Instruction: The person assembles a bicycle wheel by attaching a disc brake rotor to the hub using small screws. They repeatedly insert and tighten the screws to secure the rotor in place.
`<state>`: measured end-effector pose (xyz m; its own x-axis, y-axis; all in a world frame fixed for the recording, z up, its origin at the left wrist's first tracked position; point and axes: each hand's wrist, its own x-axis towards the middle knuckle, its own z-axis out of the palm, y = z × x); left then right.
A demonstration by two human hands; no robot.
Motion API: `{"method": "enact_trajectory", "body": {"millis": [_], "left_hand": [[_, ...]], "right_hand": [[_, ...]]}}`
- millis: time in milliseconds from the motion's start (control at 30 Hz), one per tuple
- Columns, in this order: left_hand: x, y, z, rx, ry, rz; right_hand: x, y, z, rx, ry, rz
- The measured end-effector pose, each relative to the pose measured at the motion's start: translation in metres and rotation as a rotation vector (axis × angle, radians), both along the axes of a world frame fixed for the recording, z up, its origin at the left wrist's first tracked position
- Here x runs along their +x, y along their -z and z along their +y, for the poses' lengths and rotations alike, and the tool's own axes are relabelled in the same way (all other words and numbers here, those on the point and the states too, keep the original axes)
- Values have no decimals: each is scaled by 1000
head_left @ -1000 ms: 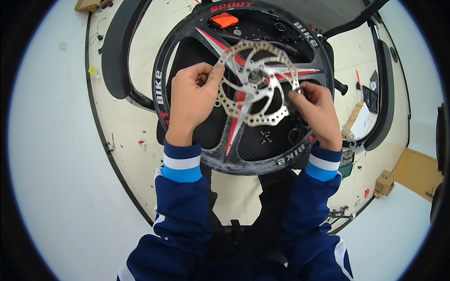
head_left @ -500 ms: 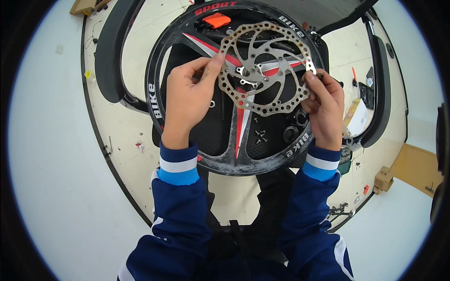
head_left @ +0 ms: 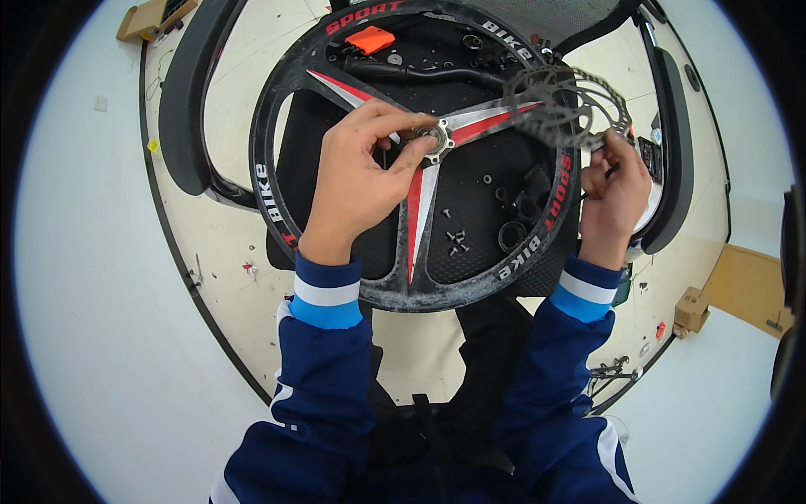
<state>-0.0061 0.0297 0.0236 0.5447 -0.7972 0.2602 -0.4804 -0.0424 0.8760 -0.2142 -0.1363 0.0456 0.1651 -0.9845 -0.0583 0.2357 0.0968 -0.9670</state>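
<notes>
A black bicycle wheel [head_left: 428, 298] with three red-and-silver spokes lies flat on a black chair seat [head_left: 495, 214]. At its centre, the thumb and index finger of my left hand [head_left: 357, 181] pinch the silver wheel hub [head_left: 443, 143]; the fingers partly cover it. Off to the right, my right hand [head_left: 617, 197] grips a perforated brake disc [head_left: 561, 105] by its near edge. The disc is tilted and smeared by motion, above the wheel's right rim. Several small bolts [head_left: 456, 239] lie on the seat between the spokes.
A dark bar [head_left: 411, 74], an orange piece [head_left: 369, 39] and a black ring [head_left: 512, 237] lie inside the wheel's outline. Chair armrests stand left [head_left: 195, 109] and right [head_left: 674, 151]. Cardboard boxes rest at the far left [head_left: 151, 18] and lower right [head_left: 692, 309].
The brake disc has moved right, away from the wheel's centre, in my right hand. My left hand has let go of the disc and moved right onto the hub.
</notes>
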Motion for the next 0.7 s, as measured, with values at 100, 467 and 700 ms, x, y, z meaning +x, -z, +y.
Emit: {"method": "enact_trajectory", "body": {"millis": [100,467,700], "left_hand": [[1,4,-2,-15,5,-25],[2,3,0,-49,32,-97],[11,1,12,-57,-16,-100]], "right_hand": [[3,3,1,-23,-6,104],[31,-15,17,-9,-242,-132],[36,-19,26,-189,-514,139]]}}
